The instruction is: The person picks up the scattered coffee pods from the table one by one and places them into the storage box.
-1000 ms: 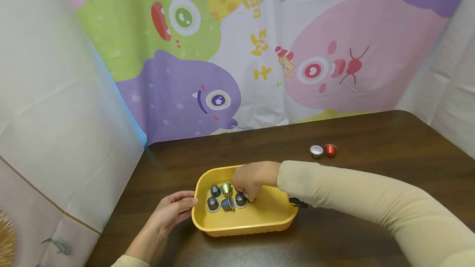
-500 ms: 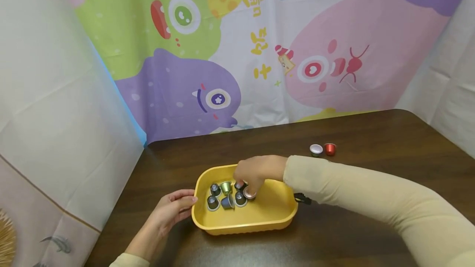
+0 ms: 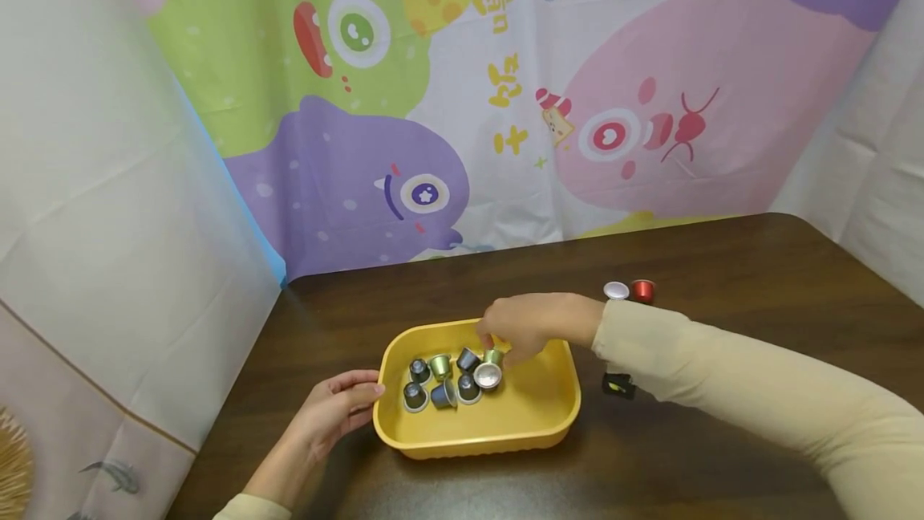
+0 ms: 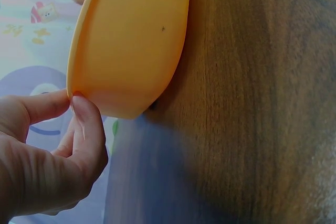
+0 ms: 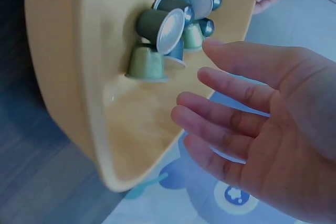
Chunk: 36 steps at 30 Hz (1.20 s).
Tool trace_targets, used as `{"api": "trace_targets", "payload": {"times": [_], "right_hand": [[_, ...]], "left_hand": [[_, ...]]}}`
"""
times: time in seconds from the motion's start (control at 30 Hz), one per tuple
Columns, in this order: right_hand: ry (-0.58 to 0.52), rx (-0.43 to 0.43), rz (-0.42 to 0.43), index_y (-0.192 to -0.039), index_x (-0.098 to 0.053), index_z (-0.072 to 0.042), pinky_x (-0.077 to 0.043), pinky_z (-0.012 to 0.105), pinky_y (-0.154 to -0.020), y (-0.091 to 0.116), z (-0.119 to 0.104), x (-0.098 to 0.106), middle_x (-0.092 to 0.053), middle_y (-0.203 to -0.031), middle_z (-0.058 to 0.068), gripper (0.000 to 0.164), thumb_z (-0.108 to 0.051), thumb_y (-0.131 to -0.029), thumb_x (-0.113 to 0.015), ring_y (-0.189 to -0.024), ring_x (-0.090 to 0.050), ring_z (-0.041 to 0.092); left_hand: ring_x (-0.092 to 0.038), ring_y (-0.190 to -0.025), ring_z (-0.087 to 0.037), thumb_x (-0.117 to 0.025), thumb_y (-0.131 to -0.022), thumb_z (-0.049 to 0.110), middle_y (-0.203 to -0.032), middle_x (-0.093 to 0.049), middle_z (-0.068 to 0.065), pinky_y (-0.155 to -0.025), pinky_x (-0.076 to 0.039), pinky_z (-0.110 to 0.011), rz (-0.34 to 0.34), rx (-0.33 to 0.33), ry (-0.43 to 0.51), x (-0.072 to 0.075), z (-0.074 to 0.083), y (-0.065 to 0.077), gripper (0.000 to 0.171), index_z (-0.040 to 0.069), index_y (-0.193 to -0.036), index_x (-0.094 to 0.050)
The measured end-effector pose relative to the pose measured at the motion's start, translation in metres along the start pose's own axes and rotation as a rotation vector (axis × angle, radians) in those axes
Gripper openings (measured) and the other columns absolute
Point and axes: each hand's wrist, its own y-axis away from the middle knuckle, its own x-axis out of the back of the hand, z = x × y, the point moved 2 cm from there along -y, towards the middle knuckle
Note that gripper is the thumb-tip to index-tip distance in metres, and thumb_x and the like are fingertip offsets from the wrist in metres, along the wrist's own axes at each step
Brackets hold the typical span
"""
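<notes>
A yellow plastic bin [image 3: 469, 449] stands on the table with several coffee capsules grouped in its left half. My left hand [image 3: 335, 412] pinches the bin's left rim between thumb and forefinger, as the left wrist view confirms. Over the bin's back rim, my right hand [image 3: 537, 323] hovers with fingers spread and relaxed, holding nothing. Closest to its fingertips is a light green capsule [image 3: 493, 356]; in the right wrist view this green capsule [image 5: 145, 64] is apart from the fingers. A capsule with its silver lid up [image 3: 488, 375] lies just in front, beside dark capsules [image 3: 468, 386].
Behind the right forearm, a white-lidded capsule [image 3: 616, 290] and a red capsule [image 3: 642, 290] lie on the dark wooden table [image 3: 346, 311]. A printed cartoon curtain [image 3: 375, 183] hangs along the back, with pale fabric walls [image 3: 108, 143] at the sides.
My right hand has let go of the green capsule and drawn back to the right, uncovering it and the silver-lidded capsule. My left hand stays on the rim.
</notes>
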Motion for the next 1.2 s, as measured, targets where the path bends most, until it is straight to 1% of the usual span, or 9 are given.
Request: {"api": "trace_targets", "payload": {"times": [0.1, 0.27, 0.43, 0.5, 0.63, 0.7, 0.83, 1.03, 1.2], "right_hand": [[-0.036, 0.032, 0.047, -0.106, -0.063, -0.012, -0.049, 0.028, -0.079, 0.008, 0.008, 0.002, -0.066, -0.103, 0.004, 0.023, -0.019, -0.085, -0.071, -0.088, -0.054, 0.013], [-0.081, 0.094, 0.145, -0.106, -0.064, -0.008, -0.05, 0.029, -0.079, 0.02, 0.023, 0.002, -0.066, -0.099, 0.008, 0.023, -0.016, -0.085, -0.07, -0.087, -0.057, 0.017], [-0.129, 0.115, 0.247, -0.105, -0.064, -0.007, -0.05, 0.028, -0.078, 0.033, 0.039, -0.003, -0.066, -0.096, 0.008, 0.021, -0.014, -0.086, -0.069, -0.082, -0.058, 0.017], [-0.157, 0.105, 0.281, -0.105, -0.064, -0.007, -0.05, 0.028, -0.077, 0.038, 0.046, -0.005, -0.065, -0.094, 0.007, 0.021, -0.013, -0.086, -0.069, -0.08, -0.057, 0.016], [-0.201, 0.069, 0.351, -0.103, -0.064, -0.009, -0.05, 0.029, -0.079, 0.05, 0.059, -0.009, -0.064, -0.096, 0.004, 0.018, -0.013, -0.086, -0.069, -0.083, -0.059, 0.016], [-0.207, 0.056, 0.392, -0.101, -0.064, -0.009, -0.051, 0.031, -0.08, 0.056, 0.066, -0.012, -0.065, -0.097, 0.004, 0.016, -0.012, -0.086, -0.07, -0.089, -0.06, 0.017], [-0.188, 0.025, 0.462, -0.099, -0.064, -0.011, -0.052, 0.034, -0.081, 0.064, 0.08, -0.015, -0.065, -0.097, 0.001, 0.016, -0.013, -0.085, -0.071, -0.089, -0.059, 0.015], [-0.177, -0.034, 0.503, -0.1, -0.064, -0.013, -0.051, 0.037, -0.084, 0.073, 0.099, -0.027, -0.064, -0.1, 0.0, 0.018, -0.014, -0.084, -0.071, -0.093, -0.059, 0.015], [-0.155, -0.075, 0.539, -0.101, -0.064, -0.012, -0.05, 0.034, -0.078, 0.078, 0.111, -0.036, -0.064, -0.099, 0.0, 0.02, -0.015, -0.084, -0.072, -0.086, -0.057, 0.013]], "left_hand": [[-0.065, -0.088, -0.011, -0.068, -0.087, 0.014, -0.094, -0.07, 0.001, -0.081, -0.058, -0.032, 0.002, 0.003, 0.0, 0.0, 0.0, 0.0, 0.038, -0.003, -0.12, -0.058], [-0.065, -0.088, -0.012, -0.068, -0.087, 0.014, -0.095, -0.07, 0.0, -0.081, -0.058, -0.032, 0.002, 0.008, -0.002, 0.0, 0.0, -0.001, 0.039, -0.002, -0.121, -0.058], [-0.066, -0.089, -0.012, -0.067, -0.087, 0.014, -0.096, -0.07, 0.0, -0.08, -0.058, -0.031, -0.001, 0.011, 0.001, -0.001, 0.0, -0.001, 0.04, -0.003, -0.122, -0.058], [-0.066, -0.089, -0.012, -0.066, -0.088, 0.014, -0.095, -0.07, 0.001, -0.08, -0.058, -0.03, -0.009, 0.01, 0.003, 0.0, 0.0, -0.001, 0.04, -0.003, -0.123, -0.057], [-0.065, -0.089, -0.011, -0.065, -0.088, 0.014, -0.095, -0.07, 0.003, -0.08, -0.058, -0.029, -0.026, 0.005, 0.009, 0.0, 0.0, 0.0, 0.04, -0.003, -0.123, -0.056], [-0.065, -0.089, -0.01, -0.065, -0.088, 0.014, -0.094, -0.07, 0.003, -0.08, -0.058, -0.028, -0.033, 0.003, 0.01, 0.001, 0.001, 0.0, 0.04, -0.003, -0.123, -0.057], [-0.065, -0.089, -0.01, -0.066, -0.088, 0.015, -0.094, -0.07, 0.004, -0.08, -0.057, -0.027, -0.034, -0.004, 0.013, 0.003, 0.003, 0.0, 0.04, -0.003, -0.122, -0.057], [-0.065, -0.089, -0.01, -0.066, -0.088, 0.014, -0.095, -0.071, 0.003, -0.081, -0.058, -0.029, -0.029, -0.006, 0.002, 0.003, 0.001, -0.001, 0.04, -0.003, -0.123, -0.057], [-0.066, -0.089, -0.011, -0.066, -0.087, 0.014, -0.096, -0.071, 0.001, -0.082, -0.058, -0.032, -0.01, -0.005, -0.009, 0.001, 0.0, -0.001, 0.041, -0.004, -0.123, -0.057]]}}
